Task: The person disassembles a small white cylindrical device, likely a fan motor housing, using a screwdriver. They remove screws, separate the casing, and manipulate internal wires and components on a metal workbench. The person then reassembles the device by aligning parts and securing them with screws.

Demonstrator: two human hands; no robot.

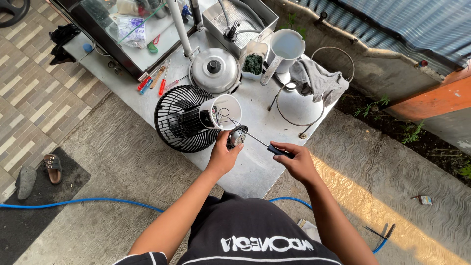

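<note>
In the head view, a small fan (pixel 189 122) is seen lying on its side on a metal table (pixel 255 167), its black grille (pixel 169 105) to the left and its white housing (pixel 223 112) open toward the person, with thin wires (pixel 226 118) trailing out. A small round part (pixel 239 136) just below the housing is pinched in the left hand (pixel 223 156). A screwdriver (pixel 265 145) is gripped by its dark handle in the closed right hand (pixel 297 162), its tip laid at that part. The fan is judged light, its plastic stiff but brittle and its wires fragile; it is best held by the housing. A pot lid (pixel 214 69), a jug (pixel 284 49), a cloth (pixel 319 81) and spare screwdrivers (pixel 152 78) lie behind.
</note>
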